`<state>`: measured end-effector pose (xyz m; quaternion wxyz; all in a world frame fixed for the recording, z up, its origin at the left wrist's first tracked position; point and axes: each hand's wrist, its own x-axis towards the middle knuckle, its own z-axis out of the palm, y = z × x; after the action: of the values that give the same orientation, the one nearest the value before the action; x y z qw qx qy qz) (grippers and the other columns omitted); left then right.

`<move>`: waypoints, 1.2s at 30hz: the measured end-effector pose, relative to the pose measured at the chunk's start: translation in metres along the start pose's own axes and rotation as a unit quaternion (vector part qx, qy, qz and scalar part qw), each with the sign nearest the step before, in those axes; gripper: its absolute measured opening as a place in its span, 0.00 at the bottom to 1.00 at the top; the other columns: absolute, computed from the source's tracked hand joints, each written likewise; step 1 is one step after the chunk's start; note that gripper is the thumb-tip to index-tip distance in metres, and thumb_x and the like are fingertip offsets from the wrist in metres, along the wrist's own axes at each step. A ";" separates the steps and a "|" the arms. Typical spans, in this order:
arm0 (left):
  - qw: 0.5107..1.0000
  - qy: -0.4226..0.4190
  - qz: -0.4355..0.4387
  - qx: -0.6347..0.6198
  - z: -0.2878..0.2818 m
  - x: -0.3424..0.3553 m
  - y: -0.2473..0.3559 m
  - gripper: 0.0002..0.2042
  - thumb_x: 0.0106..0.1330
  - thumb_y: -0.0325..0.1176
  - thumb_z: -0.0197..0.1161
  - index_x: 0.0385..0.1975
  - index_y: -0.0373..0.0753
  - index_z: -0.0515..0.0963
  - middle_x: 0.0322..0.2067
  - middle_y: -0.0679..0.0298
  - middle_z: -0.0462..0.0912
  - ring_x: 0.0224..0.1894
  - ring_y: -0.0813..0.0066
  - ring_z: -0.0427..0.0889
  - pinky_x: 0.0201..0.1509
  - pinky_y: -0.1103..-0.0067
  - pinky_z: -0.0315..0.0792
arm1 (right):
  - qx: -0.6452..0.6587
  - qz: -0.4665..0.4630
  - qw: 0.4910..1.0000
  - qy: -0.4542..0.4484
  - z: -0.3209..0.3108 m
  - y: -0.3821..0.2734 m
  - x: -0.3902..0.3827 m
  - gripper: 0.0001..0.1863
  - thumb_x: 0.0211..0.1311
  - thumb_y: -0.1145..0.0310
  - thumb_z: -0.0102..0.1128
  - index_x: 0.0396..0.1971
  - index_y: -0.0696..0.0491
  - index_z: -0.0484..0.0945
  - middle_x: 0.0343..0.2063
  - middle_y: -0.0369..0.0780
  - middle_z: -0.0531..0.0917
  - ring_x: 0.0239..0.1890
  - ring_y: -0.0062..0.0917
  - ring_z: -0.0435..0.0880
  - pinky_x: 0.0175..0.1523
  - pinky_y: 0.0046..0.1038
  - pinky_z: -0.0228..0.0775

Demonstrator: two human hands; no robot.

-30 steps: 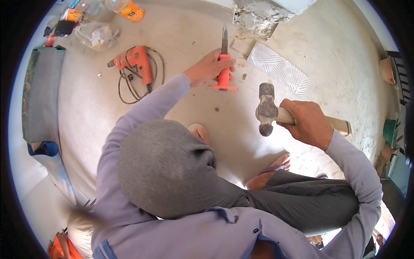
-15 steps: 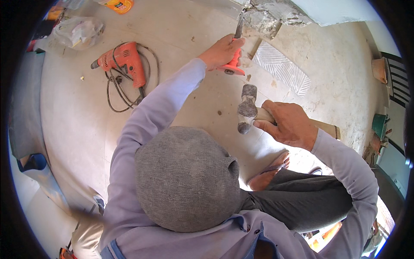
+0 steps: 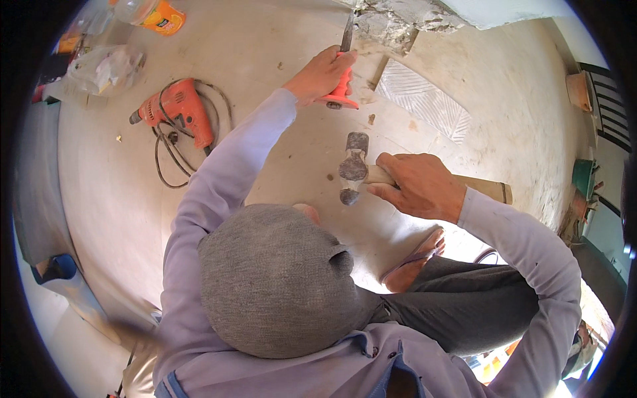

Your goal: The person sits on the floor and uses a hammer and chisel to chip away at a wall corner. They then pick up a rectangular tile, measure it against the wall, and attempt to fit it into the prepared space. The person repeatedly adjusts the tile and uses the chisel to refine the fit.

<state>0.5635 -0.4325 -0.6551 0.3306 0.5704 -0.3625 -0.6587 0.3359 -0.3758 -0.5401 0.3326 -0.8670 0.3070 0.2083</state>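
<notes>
The person's left hand (image 3: 320,76) is closed around the red grip (image 3: 344,83) of a cold chisel (image 3: 348,41), fingers wrapped about it just above the flared hand guard (image 3: 340,103). The chisel's long axis runs away from the person, leaning slightly right; its dark steel blade points toward broken masonry (image 3: 391,25) at the foot of the wall, and the guarded striking end faces back toward the person. Whether the tip touches the masonry cannot be told. The right hand (image 3: 424,186) holds a ball-peen hammer (image 3: 353,168) near its head, fingers curled around the wooden handle (image 3: 483,188), which extends rightward and slightly back toward the person. The hammer head lies crosswise to that handle, flat face directed away, rounded peen toward the person, apart from the chisel. A grooved grey tile (image 3: 424,99) lies slantwise on the floor (image 3: 285,162) right of the chisel; a red corded drill (image 3: 180,111) lies left, its chuck pointing left.
</notes>
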 end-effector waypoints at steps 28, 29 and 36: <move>0.997 0.007 -0.005 0.080 0.019 -0.010 -0.004 0.19 0.68 0.49 0.52 0.35 0.34 0.68 0.27 0.63 0.74 0.23 0.76 0.76 0.24 0.76 0.73 | -0.034 0.013 0.998 -0.059 -0.010 0.045 -0.047 0.19 0.61 0.52 0.56 0.33 0.56 0.74 0.23 0.48 0.81 0.31 0.45 0.82 0.38 0.44 0.72; 0.996 0.022 -0.007 0.088 0.017 -0.011 -0.004 0.19 0.68 0.49 0.52 0.35 0.35 0.68 0.27 0.63 0.74 0.23 0.76 0.76 0.24 0.76 0.73 | -0.046 0.022 0.996 -0.069 -0.014 0.052 -0.055 0.19 0.61 0.52 0.56 0.33 0.55 0.74 0.23 0.48 0.81 0.31 0.45 0.82 0.38 0.44 0.72; 0.991 0.018 -0.003 0.135 0.003 0.012 -0.003 0.18 0.69 0.48 0.50 0.32 0.37 0.66 0.22 0.65 0.72 0.22 0.77 0.76 0.22 0.77 0.72 | -0.063 0.125 0.984 -0.107 -0.015 0.098 -0.110 0.20 0.60 0.51 0.58 0.34 0.56 0.75 0.23 0.49 0.80 0.31 0.46 0.81 0.38 0.44 0.69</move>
<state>0.5589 -0.4408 -0.6636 0.2551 0.6230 -0.4398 -0.5944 0.1927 -0.4012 -0.5117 0.2799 -0.8138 0.3616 0.3585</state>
